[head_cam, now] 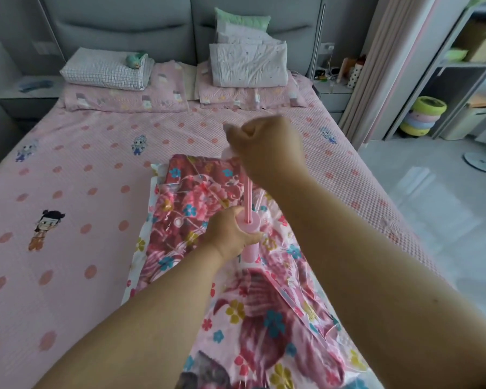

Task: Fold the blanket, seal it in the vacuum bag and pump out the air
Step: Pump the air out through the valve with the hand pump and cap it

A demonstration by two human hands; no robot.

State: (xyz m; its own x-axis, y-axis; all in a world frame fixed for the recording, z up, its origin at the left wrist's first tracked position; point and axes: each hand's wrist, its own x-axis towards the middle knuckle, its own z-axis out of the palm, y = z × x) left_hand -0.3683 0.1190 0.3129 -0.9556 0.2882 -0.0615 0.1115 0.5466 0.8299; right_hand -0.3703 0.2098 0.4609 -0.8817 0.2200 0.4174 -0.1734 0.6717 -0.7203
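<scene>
The pink hand pump stands upright on the vacuum bag, its long axis vertical and its rod drawn up. The left hand curls round the pump barrel; the right hand is fisted on the handle at the rod's top. The bag, holding the folded floral blanket, lies lengthwise on the bed. No writing is legible.

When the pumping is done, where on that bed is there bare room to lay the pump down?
Bare bedspread lies left of the vacuum bag, reaching to the bed's left edge. A second patch runs between the bag's far end and the pillows. The right strip is narrow. Crowded: the headboard end, stacked with folded bedding, and around the pump, where both hands work.
</scene>
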